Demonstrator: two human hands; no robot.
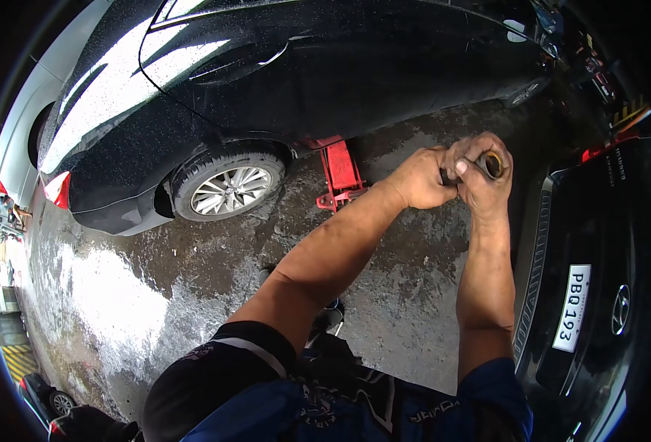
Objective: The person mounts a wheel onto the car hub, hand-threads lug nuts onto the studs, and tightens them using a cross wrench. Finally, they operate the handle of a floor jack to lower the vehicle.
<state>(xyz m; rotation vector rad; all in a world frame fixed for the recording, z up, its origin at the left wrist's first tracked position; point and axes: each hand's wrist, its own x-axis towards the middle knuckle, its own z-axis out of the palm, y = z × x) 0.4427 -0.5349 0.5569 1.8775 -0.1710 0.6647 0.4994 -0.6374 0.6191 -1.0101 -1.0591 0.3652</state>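
Note:
Both hands are raised close together at the right of centre, above the floor. My right hand [487, 177] has its fingers wrapped round a dark cylindrical part [493, 164] with an open round end and a yellowish-brown inside. Against its left side, my left hand [428, 178] is closed round the dark lower end of what appears to be the same part. The fingers hide most of the part, so its full shape cannot be made out.
A black car [325, 81] spans the top, with a red floor jack [341, 166] beside its wheel [231, 190]. Another black car [598, 295] stands close on the right. Wet concrete floor [215, 258] lies below; a silver car [27, 121] is at the far left.

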